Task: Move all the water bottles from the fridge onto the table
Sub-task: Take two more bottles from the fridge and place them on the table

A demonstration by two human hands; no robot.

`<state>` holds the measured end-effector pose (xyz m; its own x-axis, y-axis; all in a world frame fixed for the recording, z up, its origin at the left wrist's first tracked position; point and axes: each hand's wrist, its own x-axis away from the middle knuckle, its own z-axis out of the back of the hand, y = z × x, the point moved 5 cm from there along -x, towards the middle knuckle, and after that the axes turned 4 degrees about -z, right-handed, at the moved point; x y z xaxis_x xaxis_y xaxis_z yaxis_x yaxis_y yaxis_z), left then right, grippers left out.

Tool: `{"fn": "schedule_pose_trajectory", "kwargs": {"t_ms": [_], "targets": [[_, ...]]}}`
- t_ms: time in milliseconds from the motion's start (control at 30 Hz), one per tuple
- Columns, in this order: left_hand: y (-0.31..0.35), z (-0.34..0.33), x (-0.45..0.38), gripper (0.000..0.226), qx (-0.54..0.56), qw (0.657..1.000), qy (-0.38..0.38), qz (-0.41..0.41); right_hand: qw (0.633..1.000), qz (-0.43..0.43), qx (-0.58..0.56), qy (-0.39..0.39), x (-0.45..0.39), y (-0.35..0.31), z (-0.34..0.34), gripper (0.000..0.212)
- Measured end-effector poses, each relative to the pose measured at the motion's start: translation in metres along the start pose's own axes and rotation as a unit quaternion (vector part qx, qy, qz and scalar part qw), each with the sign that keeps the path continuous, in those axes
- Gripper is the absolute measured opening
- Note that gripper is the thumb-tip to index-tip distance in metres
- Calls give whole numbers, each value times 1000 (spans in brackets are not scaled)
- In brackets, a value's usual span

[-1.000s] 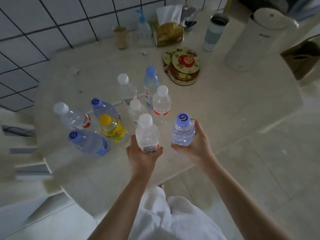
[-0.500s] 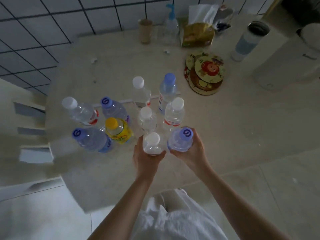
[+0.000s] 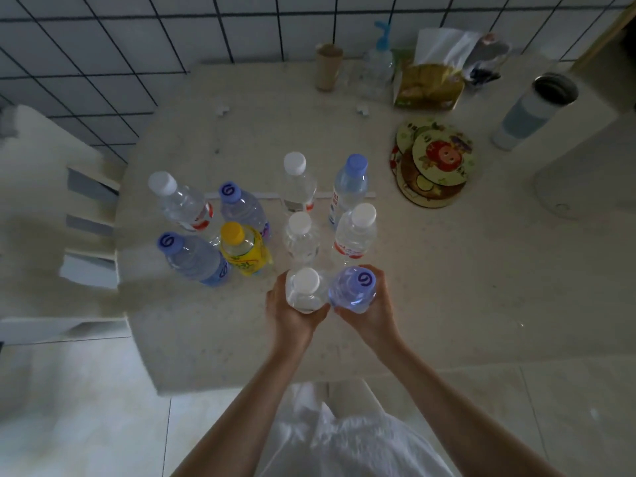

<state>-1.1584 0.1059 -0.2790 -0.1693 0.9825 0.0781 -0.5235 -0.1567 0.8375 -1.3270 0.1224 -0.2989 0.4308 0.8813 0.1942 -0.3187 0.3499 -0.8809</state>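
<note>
Each hand (image 3: 292, 313) grips one upright bottle (image 3: 306, 292) at the table (image 3: 447, 304) front.

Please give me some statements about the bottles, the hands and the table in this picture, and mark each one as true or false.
1. The left hand holds a white-capped bottle. True.
2. The right hand is empty. False: it holds a blue-capped bottle.
3. One bottle on the table has a yellow cap. True.
4. The two held bottles are far apart from each other. False: they are side by side, touching or nearly so.
5. The round coasters lie to the left of the bottle group. False: they lie to its right.
6. A tall tumbler stands near the table's far right corner. True.
</note>
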Motion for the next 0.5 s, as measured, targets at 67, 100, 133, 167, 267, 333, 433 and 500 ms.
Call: {"fn": "schedule_pose_trajectory", "kwargs": {"t_ms": [67, 100, 133, 167, 267, 333, 433, 500], "targets": [[-1, -1, 1, 81, 14, 1000, 0, 6, 1000, -4, 4, -25, 1, 3, -1, 48], [-3, -1, 1, 82, 14, 1000, -5, 9, 999, -11, 10, -33, 4, 5, 0, 50], [-3, -1, 1, 84, 11, 1000, -14, 12, 999, -19, 15, -33, 8, 7, 2, 55], [-4, -1, 1, 85, 9, 1000, -22, 12, 999, -25, 26, -28, 13, 7, 6, 62], [-8, 0, 3, 85, 15, 999, -39, 20, 995, -67, 66, -35, 24, 17, 14, 62], [-11, 2, 8, 83, 32, 998, -43, 21, 989, -101, 95, -55, 31, 24, 19, 52], [-18, 7, 22, 68, 44, 997, -39, 39, 972, -138, 134, -137, 49, 22, 24, 47], [-21, 13, 33, 54, 42, 997, -36, 53, 954, -155, 149, -209, 66, 13, 22, 46]]}}
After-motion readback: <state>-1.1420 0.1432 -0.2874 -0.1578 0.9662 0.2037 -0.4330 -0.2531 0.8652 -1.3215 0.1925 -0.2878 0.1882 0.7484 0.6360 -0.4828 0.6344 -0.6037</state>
